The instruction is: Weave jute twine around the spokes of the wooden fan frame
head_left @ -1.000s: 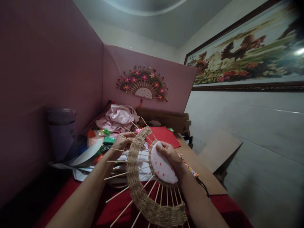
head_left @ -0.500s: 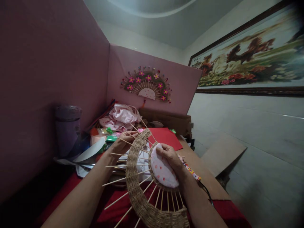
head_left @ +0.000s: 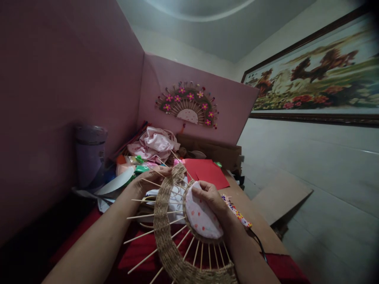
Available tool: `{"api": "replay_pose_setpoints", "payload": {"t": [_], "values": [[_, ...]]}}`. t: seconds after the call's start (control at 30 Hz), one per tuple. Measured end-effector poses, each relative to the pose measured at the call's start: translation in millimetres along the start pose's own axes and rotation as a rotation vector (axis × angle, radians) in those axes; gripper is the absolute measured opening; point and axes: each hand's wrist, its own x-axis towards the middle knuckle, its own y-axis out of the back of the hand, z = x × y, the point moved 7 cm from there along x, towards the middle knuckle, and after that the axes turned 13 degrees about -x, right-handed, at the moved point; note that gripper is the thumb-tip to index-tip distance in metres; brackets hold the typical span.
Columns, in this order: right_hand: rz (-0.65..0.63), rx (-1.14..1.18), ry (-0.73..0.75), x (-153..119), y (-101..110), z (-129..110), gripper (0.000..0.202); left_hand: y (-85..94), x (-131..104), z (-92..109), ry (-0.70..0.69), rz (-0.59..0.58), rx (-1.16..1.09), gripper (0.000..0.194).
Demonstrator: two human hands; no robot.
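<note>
Between my hands is a half-round fan [head_left: 162, 221] of thin wooden sticks with a wide band of brown twine woven through them. At its centre sits a white half-circle pad [head_left: 203, 217] with red spots, edged in twine. My right hand [head_left: 210, 197] grips this pad, thumb on its face and fingers behind. My left hand [head_left: 155, 179] is closed at the far end of the woven band, around the sticks there; its fingertips are partly hidden behind the fan. The stick ends stick out past the band on the left.
A finished-looking fan with pink flowers [head_left: 188, 104] hangs on the pink board. Behind my hands lie crumpled pink cloth [head_left: 156, 144], red paper [head_left: 207, 173] and packets. A flower-patterned glue gun [head_left: 238, 213] with a cord rests on cardboard at right. A purple canister [head_left: 90, 157] stands left.
The fan has shifted slightly left and down in my hands' grip. My left hand has moved a little lower at the band's end. The whole view has turned slightly left.
</note>
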Motion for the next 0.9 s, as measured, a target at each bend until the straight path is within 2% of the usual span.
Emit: {"api": "replay_pose_setpoints", "payload": {"t": [0.1, 0.37, 0.6, 0.9], "values": [[0.004, -0.006, 0.01, -1, -1, -2, 0.031, -1.1, 0, -2, 0.052, -0.02, 0.032, 0.015], [0.005, 0.003, 0.008, -3, -2, -4, 0.029, -10.5, -2, 1, 0.021, -0.033, 0.032, 0.013], [0.002, 0.006, 0.01, -3, -2, -5, 0.029, -7.4, 0, -1, 0.043, -0.057, -0.017, 0.014], [0.026, -0.01, 0.02, 0, 3, -3, 0.031, -1.4, 3, 2, -0.033, -0.017, -0.076, 0.011]]}}
